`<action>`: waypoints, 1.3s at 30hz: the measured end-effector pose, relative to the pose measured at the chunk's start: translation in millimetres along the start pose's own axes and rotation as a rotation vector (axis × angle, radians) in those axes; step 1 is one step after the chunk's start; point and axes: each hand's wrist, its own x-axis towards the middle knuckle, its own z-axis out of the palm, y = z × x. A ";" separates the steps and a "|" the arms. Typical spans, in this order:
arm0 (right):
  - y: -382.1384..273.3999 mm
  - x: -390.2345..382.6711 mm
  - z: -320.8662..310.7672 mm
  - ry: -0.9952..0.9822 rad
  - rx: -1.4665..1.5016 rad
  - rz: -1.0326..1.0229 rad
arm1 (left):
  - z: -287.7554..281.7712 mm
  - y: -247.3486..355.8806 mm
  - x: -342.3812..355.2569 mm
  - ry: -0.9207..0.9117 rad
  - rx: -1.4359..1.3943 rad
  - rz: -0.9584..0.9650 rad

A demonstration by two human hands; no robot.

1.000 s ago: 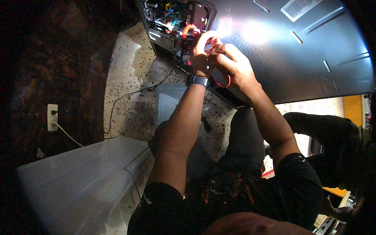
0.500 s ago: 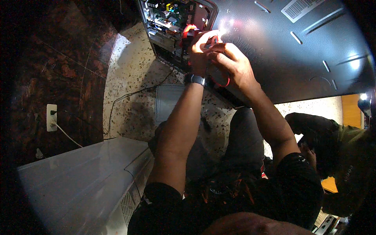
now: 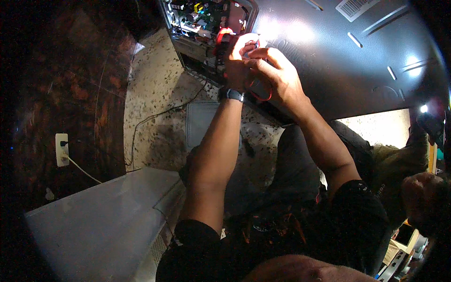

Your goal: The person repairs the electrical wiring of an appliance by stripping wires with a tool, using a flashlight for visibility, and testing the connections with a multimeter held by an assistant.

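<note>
Both hands meet at the near edge of a dark metal panel (image 3: pixel 324 70), beside an opening with a green circuit board (image 3: pixel 202 19) in it. My left hand (image 3: pixel 242 49), with a dark watch on its wrist, has its fingers curled round something small and partly hidden. Against it, my right hand (image 3: pixel 277 73) pinches with thumb and forefinger. A thin red wire (image 3: pixel 264 99) loops down from the right hand's fingers. To the left of my left hand, a bright red curved piece (image 3: pixel 223 35) shows at the opening's edge. The wire's ends are hidden.
A grey square lid-like piece (image 3: pixel 199 124) lies on the speckled floor, near a dark cable (image 3: pixel 155 113). A wall socket (image 3: pixel 62 150) with a plug is on the left, above a pale flat panel (image 3: pixel 108 216). On the right, another person's arm reaches toward a bright lamp (image 3: pixel 424 109).
The light patch on the metal panel has shifted and spread right. The other person has leaned farther into view at right. My hands stay together, their grip almost unchanged.
</note>
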 end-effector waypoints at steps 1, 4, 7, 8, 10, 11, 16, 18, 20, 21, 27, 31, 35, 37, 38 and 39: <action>0.8 -0.6 1.1 0.002 0.024 0.029 | -0.4 0.8 -1.3 -0.013 -0.080 -0.059; 0.6 -0.4 4.0 0.010 0.098 0.100 | 2.2 2.7 2.0 0.000 -0.004 0.022; 1.5 1.2 1.9 0.003 0.069 0.085 | -4.6 7.5 5.9 -0.034 0.270 0.237; 3.5 1.1 0.4 -0.015 -0.008 0.039 | -6.7 9.2 6.9 -0.057 0.368 0.310; -6.3 11.0 0.8 -0.028 -0.057 -0.013 | -15.3 -2.7 8.3 -0.051 0.129 0.172; -15.0 16.8 1.6 -0.024 -0.035 -0.007 | -22.2 -9.8 7.8 -0.047 0.013 0.104; -11.7 -0.2 -1.9 0.063 -0.095 0.050 | -7.0 11.4 6.4 -0.046 0.343 0.084; -9.7 -8.8 -2.6 0.097 -0.114 -0.010 | -11.3 11.5 7.3 -0.053 0.321 0.270; -5.0 -12.8 2.8 0.120 -0.084 -0.013 | -8.9 10.0 11.9 -0.025 0.385 0.290; -4.6 -12.0 2.9 0.131 -0.071 -0.013 | -8.9 7.2 10.8 -0.037 0.344 0.258; -7.5 -1.5 10.3 0.097 -0.026 0.017 | -9.8 -7.9 3.3 -0.070 -0.168 -0.035; 2.8 -0.2 15.5 0.104 -0.050 -0.036 | -8.1 -7.7 -0.1 -0.037 0.117 0.037; 1.5 -0.3 17.2 0.115 -0.038 -0.036 | -9.9 -8.2 -3.1 -0.074 0.198 0.078; -1.1 -1.6 16.9 0.101 0.058 0.065 | -13.1 -10.3 -0.1 -0.109 0.092 0.033; -1.8 -0.6 15.2 0.079 -0.007 0.034 | -13.9 -11.2 1.2 -0.119 0.072 0.042; -2.9 0.7 13.4 0.055 -0.071 0.004 | -14.1 -11.4 1.8 -0.116 0.114 0.113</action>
